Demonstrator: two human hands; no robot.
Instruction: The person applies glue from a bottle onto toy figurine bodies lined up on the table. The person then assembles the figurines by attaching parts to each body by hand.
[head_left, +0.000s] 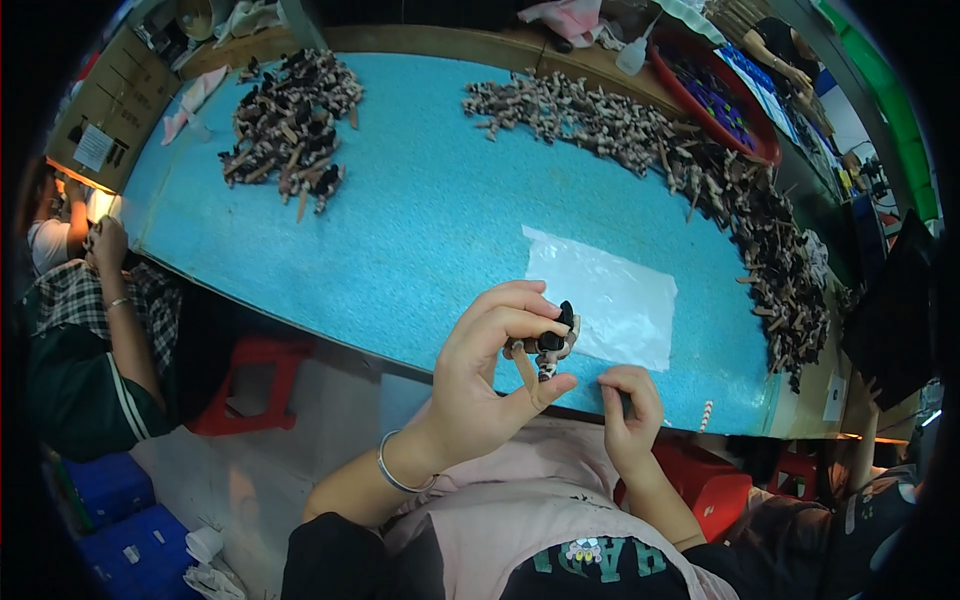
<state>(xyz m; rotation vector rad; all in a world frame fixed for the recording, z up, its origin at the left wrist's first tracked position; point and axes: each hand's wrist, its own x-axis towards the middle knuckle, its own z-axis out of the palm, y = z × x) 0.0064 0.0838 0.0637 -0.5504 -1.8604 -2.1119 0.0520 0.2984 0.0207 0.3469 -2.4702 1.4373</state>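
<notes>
Raised over the table's near edge, my left hand [470, 365] pinches a small figurine [552, 342] between thumb and fingers. The figurine is black, beige and white; its finer details are too small to tell. My right hand [632, 415] is curled closed at the table edge, a little to the right of it. Whatever those curled fingers hold, if anything, is hidden. Just beyond both hands a clear, whitish plastic sheet or bag [625, 300] lies flat on the blue table [420, 200].
Many similar figurines [775, 270] line the far and right sides; another heap [290, 130] lies far left. A red basin [772, 148] with purple and green pieces stands at the back right. Left are a cardboard box [125, 90], a co-worker's hand [110, 245] and a red stool [255, 385].
</notes>
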